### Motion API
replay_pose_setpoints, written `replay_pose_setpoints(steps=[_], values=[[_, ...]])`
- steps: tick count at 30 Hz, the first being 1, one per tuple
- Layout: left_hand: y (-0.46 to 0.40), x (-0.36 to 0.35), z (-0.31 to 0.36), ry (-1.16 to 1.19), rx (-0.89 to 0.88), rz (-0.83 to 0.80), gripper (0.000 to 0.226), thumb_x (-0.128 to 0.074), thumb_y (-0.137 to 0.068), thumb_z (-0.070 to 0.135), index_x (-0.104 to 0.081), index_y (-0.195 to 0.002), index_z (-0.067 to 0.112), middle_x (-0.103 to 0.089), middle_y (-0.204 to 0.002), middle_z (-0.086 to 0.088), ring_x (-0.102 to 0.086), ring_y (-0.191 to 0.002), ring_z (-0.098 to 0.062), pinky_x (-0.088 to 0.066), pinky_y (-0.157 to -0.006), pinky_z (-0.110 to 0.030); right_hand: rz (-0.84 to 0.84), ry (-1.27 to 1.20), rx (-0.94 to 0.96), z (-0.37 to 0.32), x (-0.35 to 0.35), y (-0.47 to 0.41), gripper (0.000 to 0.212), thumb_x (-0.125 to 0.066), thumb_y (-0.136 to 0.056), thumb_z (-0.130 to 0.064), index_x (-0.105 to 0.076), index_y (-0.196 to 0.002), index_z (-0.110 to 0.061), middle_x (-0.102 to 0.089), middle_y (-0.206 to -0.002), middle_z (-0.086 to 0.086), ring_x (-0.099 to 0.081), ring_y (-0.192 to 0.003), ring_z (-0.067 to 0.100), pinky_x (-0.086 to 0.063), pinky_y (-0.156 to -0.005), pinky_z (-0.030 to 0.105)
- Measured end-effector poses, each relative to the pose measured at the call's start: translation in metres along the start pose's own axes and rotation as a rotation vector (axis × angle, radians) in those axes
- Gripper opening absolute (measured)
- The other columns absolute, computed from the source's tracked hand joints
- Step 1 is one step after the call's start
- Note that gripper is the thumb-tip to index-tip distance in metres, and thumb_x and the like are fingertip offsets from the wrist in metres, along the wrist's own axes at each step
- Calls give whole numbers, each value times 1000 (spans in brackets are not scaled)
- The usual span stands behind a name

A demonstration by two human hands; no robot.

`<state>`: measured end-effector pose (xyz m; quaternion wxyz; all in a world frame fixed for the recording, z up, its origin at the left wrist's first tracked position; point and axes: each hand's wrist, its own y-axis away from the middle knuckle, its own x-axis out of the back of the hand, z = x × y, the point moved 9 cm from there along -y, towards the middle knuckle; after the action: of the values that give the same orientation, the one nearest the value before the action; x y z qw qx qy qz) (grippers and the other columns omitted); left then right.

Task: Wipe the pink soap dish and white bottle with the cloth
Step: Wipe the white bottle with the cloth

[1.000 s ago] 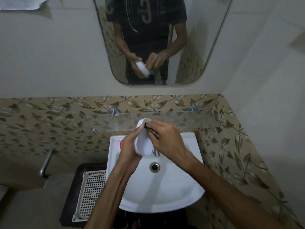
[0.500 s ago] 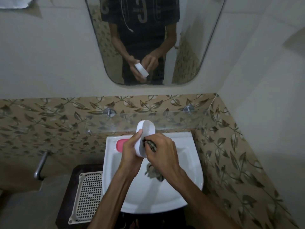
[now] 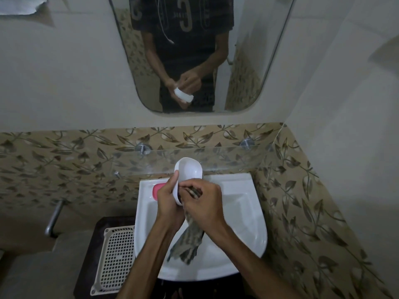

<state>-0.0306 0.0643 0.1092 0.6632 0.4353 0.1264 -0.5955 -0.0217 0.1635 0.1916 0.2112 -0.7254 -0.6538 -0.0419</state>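
My left hand grips a white oval soap-dish piece, tilted on edge above the basin with its hollow side facing me. My right hand is closed on a dark patterned cloth and presses it against the lower part of the white piece; the cloth's free end hangs down into the basin. A pink soap dish part lies on the sink's back left rim, partly hidden behind my left hand. No white bottle shows.
The white wall sink is below my hands. A glass shelf runs across the leaf-patterned tiles just behind the raised piece. A white perforated tray sits on a dark stand at left. A mirror hangs above.
The white piece has turned so its hollow side faces me. My right hand slid down to its lower end, and more of the cloth now hangs into the basin.
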Motion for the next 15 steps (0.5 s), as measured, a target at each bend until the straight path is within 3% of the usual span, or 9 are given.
replay_pose_setpoints(steps=[2, 4, 9, 12, 15], values=[[1, -1, 1, 23, 4, -15, 56, -62, -94, 41, -70, -129, -2, -69, -126, -24, -68, -117, -35, -54, -105, -45, 108, 204, 137, -14, 10, -13, 15, -75, -85, -8, -83, -96, -14, -81, -96, -1, -75, -88, 12, -59, -82, 25], [5, -7, -1, 42, 35, -41, 53, -60, -96, 41, -71, -129, 1, -70, -127, -21, -68, -117, -33, -57, -96, -41, 175, 246, 126, -15, 18, -26, 13, -77, -87, -10, -83, -98, -13, -81, -100, 1, -74, -91, 16, -59, -84, 28], [4, 3, 14, 25, -12, 54, 66, -63, -93, 40, -59, -136, -10, -61, -130, -31, -66, -117, -42, -50, -107, -51, -51, 107, 158, -15, -12, -2, 20, -75, -78, -7, -82, -92, -19, -79, -91, -8, -72, -83, 5, -58, -78, 18], [3, -2, 2, 50, 51, 32, 65, -55, -99, 37, -51, -145, -8, -54, -146, -30, -55, -134, -44, -40, -117, -52, 58, 160, 170, -8, 2, -18, 18, -77, -82, -6, -83, -96, -17, -80, -95, -4, -73, -86, 9, -61, -82, 24], [5, -13, -3, 97, 70, -12, 64, -51, -98, 36, -48, -151, 0, -52, -149, -28, -53, -131, -40, -39, -113, -50, 188, 143, 99, -5, 12, -40, 16, -79, -85, -8, -84, -99, -15, -82, -99, -1, -75, -91, 11, -62, -85, 31]])
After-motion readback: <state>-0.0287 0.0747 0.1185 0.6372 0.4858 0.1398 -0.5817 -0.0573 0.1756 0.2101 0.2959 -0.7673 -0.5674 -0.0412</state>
